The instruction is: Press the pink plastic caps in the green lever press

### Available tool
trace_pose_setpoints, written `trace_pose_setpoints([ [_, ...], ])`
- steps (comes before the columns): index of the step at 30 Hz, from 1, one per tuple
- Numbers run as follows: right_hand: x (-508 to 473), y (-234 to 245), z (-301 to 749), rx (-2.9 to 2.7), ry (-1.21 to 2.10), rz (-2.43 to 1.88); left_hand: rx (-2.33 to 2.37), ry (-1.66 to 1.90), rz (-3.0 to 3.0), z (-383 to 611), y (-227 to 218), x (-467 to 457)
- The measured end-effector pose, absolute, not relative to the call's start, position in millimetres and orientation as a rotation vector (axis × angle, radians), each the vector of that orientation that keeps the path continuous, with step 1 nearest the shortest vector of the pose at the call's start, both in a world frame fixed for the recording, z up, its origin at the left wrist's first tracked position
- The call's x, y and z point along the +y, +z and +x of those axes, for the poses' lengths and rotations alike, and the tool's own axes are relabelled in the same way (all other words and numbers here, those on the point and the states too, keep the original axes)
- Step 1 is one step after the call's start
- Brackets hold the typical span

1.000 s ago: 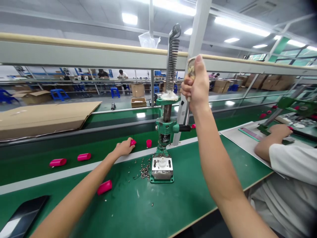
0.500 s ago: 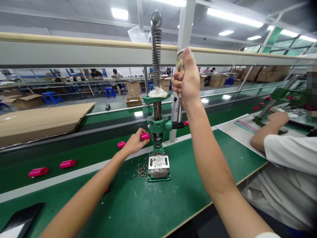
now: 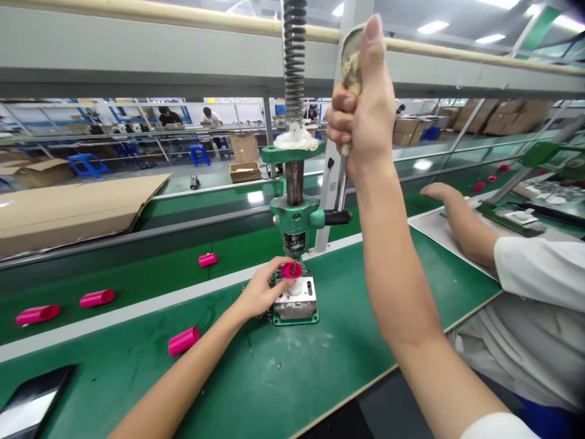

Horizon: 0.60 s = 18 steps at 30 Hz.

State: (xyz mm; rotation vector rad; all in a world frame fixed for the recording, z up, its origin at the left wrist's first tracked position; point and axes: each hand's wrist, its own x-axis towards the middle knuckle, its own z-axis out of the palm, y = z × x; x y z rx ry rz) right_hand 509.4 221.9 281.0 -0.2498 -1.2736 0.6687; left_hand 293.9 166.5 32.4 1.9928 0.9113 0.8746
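Observation:
Pinched between thumb and fingers of my left hand [image 3: 261, 291] is a short pink tube [image 3: 292, 270], its open end facing me. The tube sits under the head of a green hand press [image 3: 293, 219], just above the metal fixture block [image 3: 296, 310]. Whether it touches the block's white peg is hard to tell. High on the right, my right hand [image 3: 373, 116] is wrapped round the press's lever handle [image 3: 351, 64], which is covered in tape or cloth. Another pink tube [image 3: 183, 341] lies on the green bench by my left forearm.
Several pink tubes, one of them a tube [image 3: 97, 298] on the left, lie on the green conveyor belt [image 3: 150, 277]. A phone [image 3: 34, 402] rests at lower left. To the right, a co-worker's arm [image 3: 470, 228] reaches over a pale sheet beside another green press [image 3: 514, 222].
My left hand has brought the pink tube rightward and under the press head. The view has tilted down. My right hand still grips the lever. Tubes on the belt have shifted left.

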Motion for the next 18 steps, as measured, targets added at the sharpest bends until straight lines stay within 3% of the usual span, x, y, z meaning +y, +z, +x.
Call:
trace_pose_setpoints([
  [18,236,287,518,-1.222,0.728,-0.403,0.75,0.899,1.685,306,33,153],
])
